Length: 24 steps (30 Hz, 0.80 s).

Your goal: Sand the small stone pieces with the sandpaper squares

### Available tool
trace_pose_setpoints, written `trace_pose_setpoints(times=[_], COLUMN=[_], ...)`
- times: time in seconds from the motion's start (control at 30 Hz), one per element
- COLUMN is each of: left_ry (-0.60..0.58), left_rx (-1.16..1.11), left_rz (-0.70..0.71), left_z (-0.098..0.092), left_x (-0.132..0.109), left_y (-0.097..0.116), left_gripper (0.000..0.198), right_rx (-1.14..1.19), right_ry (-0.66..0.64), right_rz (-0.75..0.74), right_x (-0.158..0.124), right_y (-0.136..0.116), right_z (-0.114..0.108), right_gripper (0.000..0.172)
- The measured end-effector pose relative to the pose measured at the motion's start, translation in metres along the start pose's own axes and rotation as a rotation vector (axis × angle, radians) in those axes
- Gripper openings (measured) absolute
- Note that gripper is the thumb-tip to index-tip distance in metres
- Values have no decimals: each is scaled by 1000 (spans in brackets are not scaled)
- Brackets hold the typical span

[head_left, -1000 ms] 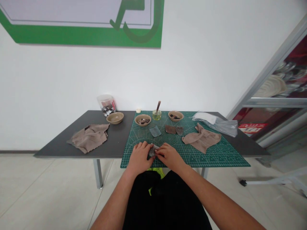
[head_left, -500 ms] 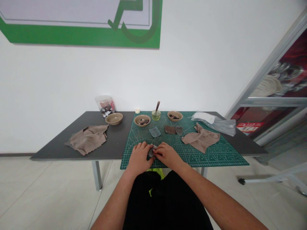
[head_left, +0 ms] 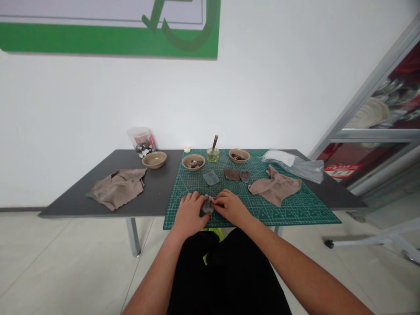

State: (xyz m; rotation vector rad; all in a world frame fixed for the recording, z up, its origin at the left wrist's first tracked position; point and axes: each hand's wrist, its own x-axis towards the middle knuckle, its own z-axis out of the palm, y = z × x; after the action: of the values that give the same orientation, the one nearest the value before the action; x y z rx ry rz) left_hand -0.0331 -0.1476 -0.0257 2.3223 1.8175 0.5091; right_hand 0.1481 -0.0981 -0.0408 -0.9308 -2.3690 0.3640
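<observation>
Close to the mat's front edge, a small flat grey mottled piece (head_left: pixel 207 204) is held between both hands. My left hand (head_left: pixel 190 214) grips its left side, thumb below and fingers above. Pinched fingers of my right hand (head_left: pixel 231 207) meet its right edge; whether they also hold something tiny is hidden. Just beyond the hands lie a blue-grey square piece (head_left: pixel 211 177), a brown piece (head_left: pixel 232 174) and a smaller grey piece (head_left: pixel 244 176). All of them rest on a green cutting mat (head_left: pixel 229 192).
Two bowls of dark bits, a left bowl (head_left: pixel 193 162) and a right bowl (head_left: pixel 239 155), flank a glass jar (head_left: pixel 213 155) with thin sticks. Further out are another bowl (head_left: pixel 154 160), a clear tub (head_left: pixel 142 142), two brown cloths (head_left: pixel 120 188) and a plastic bag (head_left: pixel 295 164).
My right hand has shifted slightly right, so more of the grey piece shows between the hands. The whole view has tilted down a little.
</observation>
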Motion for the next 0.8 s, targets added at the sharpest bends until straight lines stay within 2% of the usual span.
trace_pose_setpoints(times=[0.17, 0.33, 0.4, 0.5, 0.57, 0.67, 0.8], left_ry=[19, 44, 55, 65, 61, 36, -14], left_rx=[14, 11, -6, -41, -70, -142, -258], left_rz=[9, 7, 12, 17, 11, -32, -140], left_z=[1, 3, 4, 4, 4, 4, 0], left_x=[1, 2, 2, 1, 2, 4, 9], left_y=[-1, -1, -2, -4, -3, 2, 11], left_gripper=[37, 34, 36, 41, 45, 53, 64], right_rx=[22, 38, 124, 322, 470, 620, 708], right_ry=[-43, 17, 93, 243, 294, 340, 401], right_rz=[-70, -29, 42, 246, 353, 403, 426], right_x=[3, 4, 4, 3, 3, 4, 5], right_y=[1, 4, 4, 6, 8, 12, 17], right_z=[4, 7, 6, 1, -2, -3, -1], right_gripper=[11, 7, 7, 14, 20, 23, 26])
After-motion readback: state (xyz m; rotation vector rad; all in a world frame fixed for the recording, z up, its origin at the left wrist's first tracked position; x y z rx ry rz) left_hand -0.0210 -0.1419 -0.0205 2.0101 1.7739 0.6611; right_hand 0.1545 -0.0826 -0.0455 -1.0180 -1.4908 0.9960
